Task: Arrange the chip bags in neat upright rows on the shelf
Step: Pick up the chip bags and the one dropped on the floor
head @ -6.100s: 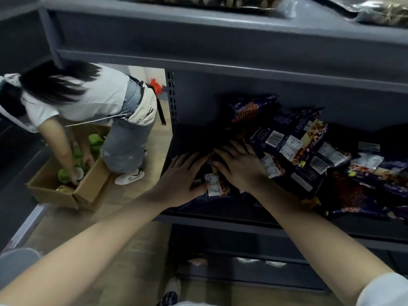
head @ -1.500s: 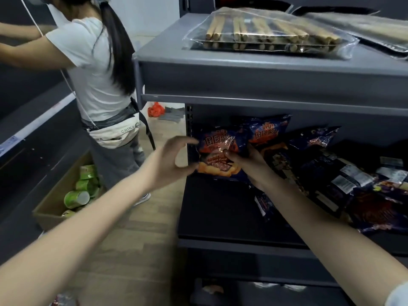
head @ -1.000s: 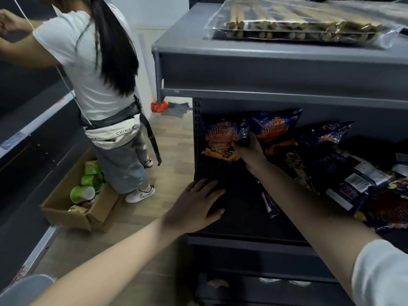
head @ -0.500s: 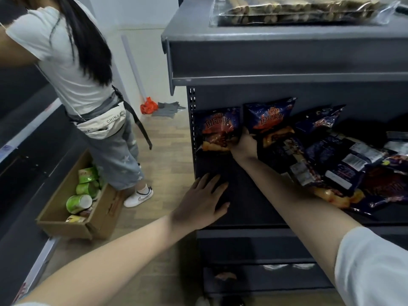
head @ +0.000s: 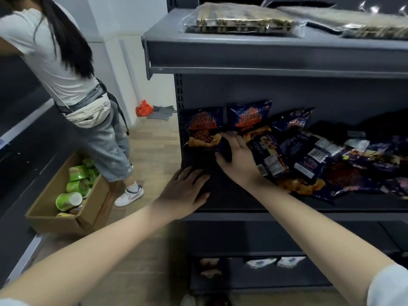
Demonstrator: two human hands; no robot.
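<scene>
Two dark blue and orange chip bags stand upright against the back of the middle shelf (head: pixel 287 215): one at the far left (head: pixel 204 129), a second (head: pixel 248 117) beside it. My right hand (head: pixel 239 161) pinches the lower right corner of the left bag between thumb and fingers. My left hand (head: pixel 183 193) lies flat and open on the bare shelf floor in front of that bag, holding nothing. To the right, several more chip bags (head: pixel 309 157) lie flat in a loose heap, some label side up.
Another person (head: pixel 66 74) in a white shirt stands to the left, beside a cardboard box (head: pixel 55 217) of green cups on the floor. The upper shelf (head: pixel 265 54) overhangs the bags and carries clear packs of stick snacks (head: pixel 238 24). A lower shelf holds a few items.
Since a second ago the left bag has been set upright against the shelf back. My right hand has slid down to its lower corner. My left hand stays flat on the shelf.
</scene>
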